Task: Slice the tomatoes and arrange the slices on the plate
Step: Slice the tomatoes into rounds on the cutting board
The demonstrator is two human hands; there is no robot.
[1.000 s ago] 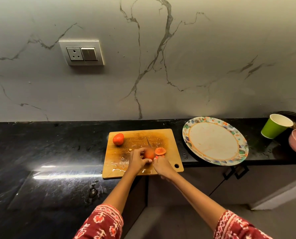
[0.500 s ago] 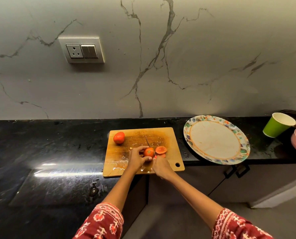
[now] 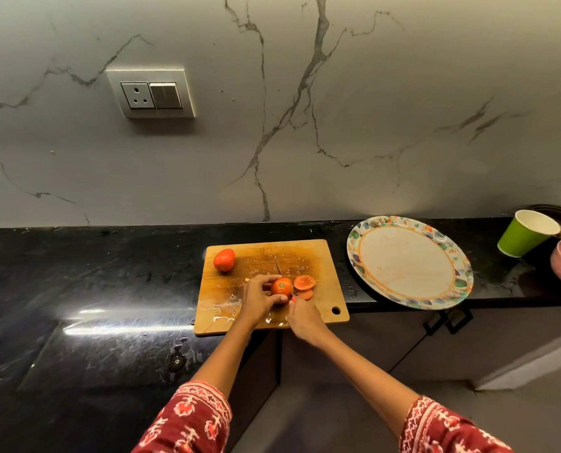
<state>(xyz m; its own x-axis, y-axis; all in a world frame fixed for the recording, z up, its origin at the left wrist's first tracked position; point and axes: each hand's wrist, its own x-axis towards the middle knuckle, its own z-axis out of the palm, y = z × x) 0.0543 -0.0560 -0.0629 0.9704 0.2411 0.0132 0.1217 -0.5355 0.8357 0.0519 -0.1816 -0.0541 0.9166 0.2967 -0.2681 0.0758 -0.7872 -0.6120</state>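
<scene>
Left hand (image 3: pixel 259 297) grips the tomato (image 3: pixel 281 287) mid-board, right hand (image 3: pixel 303 318) grips the knife (image 3: pixel 280 269) near the cutting board (image 3: pixel 321 256)'s front edge.

I see a red tomato (image 3: pixel 281 287), partly cut, resting on the near middle of the wooden cutting board (image 3: pixel 318 256), its cut face turned right. Just right of it lie two slices: a larger round one (image 3: pixel 304 282), flesh up, and a smaller one (image 3: pixel 305 293) nearer to me, touching or overlapping the first. A thin knife blade (image 3: pixel 278 266) runs from the cut tomato toward the far side of the board. A whole red tomato (image 3: pixel 224 259) sits at the board's far left corner, well apart from the rest. Right of the board is the round plate (image 3: pixel 354 253), pale in the centre with a leafy patterned rim, lying flat and carrying no slices.
</scene>
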